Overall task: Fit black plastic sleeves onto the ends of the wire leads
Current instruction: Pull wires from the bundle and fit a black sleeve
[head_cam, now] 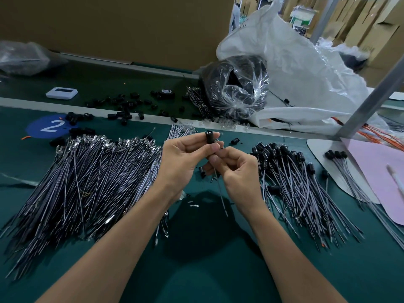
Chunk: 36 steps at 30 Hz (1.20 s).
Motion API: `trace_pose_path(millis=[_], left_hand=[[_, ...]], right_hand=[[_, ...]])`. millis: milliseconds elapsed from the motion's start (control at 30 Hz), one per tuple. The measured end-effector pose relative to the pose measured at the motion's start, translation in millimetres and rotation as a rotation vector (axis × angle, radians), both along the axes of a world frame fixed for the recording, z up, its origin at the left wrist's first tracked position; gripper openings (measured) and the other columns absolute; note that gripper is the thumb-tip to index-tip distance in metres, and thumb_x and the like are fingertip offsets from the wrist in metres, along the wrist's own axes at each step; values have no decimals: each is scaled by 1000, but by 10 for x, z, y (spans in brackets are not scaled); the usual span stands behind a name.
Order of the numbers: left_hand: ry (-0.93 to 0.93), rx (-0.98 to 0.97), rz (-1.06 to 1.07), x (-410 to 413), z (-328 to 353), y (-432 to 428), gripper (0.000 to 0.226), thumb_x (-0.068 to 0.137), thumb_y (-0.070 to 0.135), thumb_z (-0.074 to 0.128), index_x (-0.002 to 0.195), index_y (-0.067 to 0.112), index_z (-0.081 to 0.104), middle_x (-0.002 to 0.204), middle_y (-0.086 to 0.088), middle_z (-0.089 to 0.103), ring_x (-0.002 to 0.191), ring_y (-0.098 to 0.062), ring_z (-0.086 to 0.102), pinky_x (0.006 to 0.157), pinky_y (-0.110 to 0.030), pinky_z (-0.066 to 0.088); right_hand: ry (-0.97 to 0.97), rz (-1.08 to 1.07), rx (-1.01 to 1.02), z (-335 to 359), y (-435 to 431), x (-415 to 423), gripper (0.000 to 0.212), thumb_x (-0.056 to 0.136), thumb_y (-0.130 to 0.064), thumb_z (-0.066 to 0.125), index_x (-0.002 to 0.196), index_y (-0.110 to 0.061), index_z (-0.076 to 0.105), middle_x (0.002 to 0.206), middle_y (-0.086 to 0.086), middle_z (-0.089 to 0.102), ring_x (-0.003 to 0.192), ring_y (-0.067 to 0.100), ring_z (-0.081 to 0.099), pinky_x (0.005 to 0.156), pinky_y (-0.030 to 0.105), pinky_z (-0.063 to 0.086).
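My left hand pinches a black plastic sleeve between thumb and fingers, held upright above the green table. Just below it, my right hand pinches a thin wire lead that hangs down towards the table; its upper end meets the sleeve's bottom. A large fan of bare wire leads lies to the left. To the right lies a pile of leads with black sleeves fitted.
Loose black sleeves are scattered across the back of the table near a white device. A clear bag of black parts and a white sack stand behind. Pink paper and a metal post are at the right.
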<state>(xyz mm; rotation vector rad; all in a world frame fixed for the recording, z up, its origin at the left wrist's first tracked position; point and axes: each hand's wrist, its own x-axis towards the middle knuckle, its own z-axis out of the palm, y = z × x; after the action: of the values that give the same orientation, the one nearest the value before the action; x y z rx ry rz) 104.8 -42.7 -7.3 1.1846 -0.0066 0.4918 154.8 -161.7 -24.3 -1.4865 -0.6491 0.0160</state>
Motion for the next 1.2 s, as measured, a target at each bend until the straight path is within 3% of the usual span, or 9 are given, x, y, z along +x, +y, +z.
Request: trace_pose_path(millis=[133,367,533,700,900,1100,1200], left_hand=[[-67,18,9,-13,12,-3,27,69,10,74,97,7,73,89,-11,76,86,-20,74,73,-26,58],[-131,65,16,-50,67,9,27,71,7,75,98,6,74,88,-10,76,85,-21,74,76,-25,56],[-116,126,-30,-78,81,18,30,73,9,74,103,12,74,92,-10,76,88,-26,73,82,-50,55],[-119,86,-22,-78,94,27,24,78,12,71,101,6,73,96,-10,76,91,-27,73,80,-29,58],[-67,86,-17,-51,35,-13,19,77,14,73,94,7,75,93,-10,76,86,-22,73,72,-27,59],[-126,111,-45,-49,40,-23,24,77,8,72,98,-3,72,98,-17,74,91,-32,72,89,-42,57],[-148,119,-65,-59,52,-37,22,76,6,71,97,0,72,95,-14,75,90,-28,72,86,-34,58]], right_hand=[[-6,60,45,-18,7,-15,6,88,5,64,84,1,67,69,5,71,61,14,68,64,22,53],[-33,120,71,-21,8,-29,5,88,-3,63,86,-3,68,71,1,69,65,13,67,66,23,52],[-29,101,86,-25,3,-44,10,89,-4,64,96,-5,70,77,-1,70,69,10,68,66,19,52],[-10,53,57,-30,-7,-45,3,87,-9,68,86,-9,70,74,4,72,70,23,72,68,27,56],[-23,58,62,23,-12,-61,12,87,-23,69,90,-13,74,78,3,75,72,13,71,66,18,51],[-63,26,84,43,-37,-30,7,86,-19,71,85,-19,77,70,-5,68,67,10,54,63,26,45],[-61,14,96,43,-54,-20,7,86,-16,72,82,-13,77,66,-6,64,65,9,50,61,23,41]])
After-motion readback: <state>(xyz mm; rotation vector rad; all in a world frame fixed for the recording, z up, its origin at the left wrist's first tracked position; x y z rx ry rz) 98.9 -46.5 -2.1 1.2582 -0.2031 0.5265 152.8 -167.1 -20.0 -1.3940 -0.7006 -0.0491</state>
